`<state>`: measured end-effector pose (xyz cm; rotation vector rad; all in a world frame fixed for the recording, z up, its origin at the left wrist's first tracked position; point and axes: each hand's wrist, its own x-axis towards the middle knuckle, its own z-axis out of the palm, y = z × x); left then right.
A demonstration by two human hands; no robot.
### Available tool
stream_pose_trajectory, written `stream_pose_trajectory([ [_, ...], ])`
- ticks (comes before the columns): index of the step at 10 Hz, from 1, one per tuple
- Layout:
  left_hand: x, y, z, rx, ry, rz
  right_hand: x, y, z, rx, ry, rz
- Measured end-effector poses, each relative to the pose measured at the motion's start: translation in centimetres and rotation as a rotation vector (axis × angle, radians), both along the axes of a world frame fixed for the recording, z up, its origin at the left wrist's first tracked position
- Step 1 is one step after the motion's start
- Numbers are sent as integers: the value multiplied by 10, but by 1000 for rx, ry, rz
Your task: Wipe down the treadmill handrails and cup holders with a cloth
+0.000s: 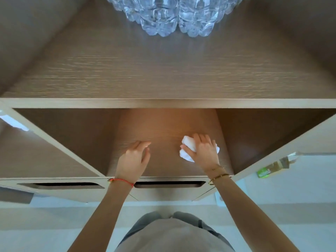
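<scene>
Both of my hands reach into the middle compartment of a wooden shelf unit (pixel 163 103). My right hand (pixel 201 149) presses down on a crumpled white cloth (pixel 187 147), fingers curled over it, against the brown shelf floor (pixel 163 128). My left hand (pixel 135 154) hovers or rests to the left with relaxed fingers and holds nothing. No treadmill, handrail or cup holder is in view.
A pack of clear plastic water bottles (pixel 169 15) stands on the shelf above. Angled side panels (pixel 60 142) wall the compartment left and right. A bottle with a green label (pixel 274 167) lies at the right. Two drawer-handle slots (pixel 61 185) run along the front below.
</scene>
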<state>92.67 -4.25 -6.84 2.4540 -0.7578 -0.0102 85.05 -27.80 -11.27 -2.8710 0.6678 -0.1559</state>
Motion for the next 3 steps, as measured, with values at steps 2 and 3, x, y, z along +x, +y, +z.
stream_pose_trajectory([
  [2, -1, 8, 14, -23, -10, 35, -22, 4, 27, 233, -145, 70],
  [3, -6, 15, 20, -64, -64, 46, -41, 11, 41, 318, -267, 78],
])
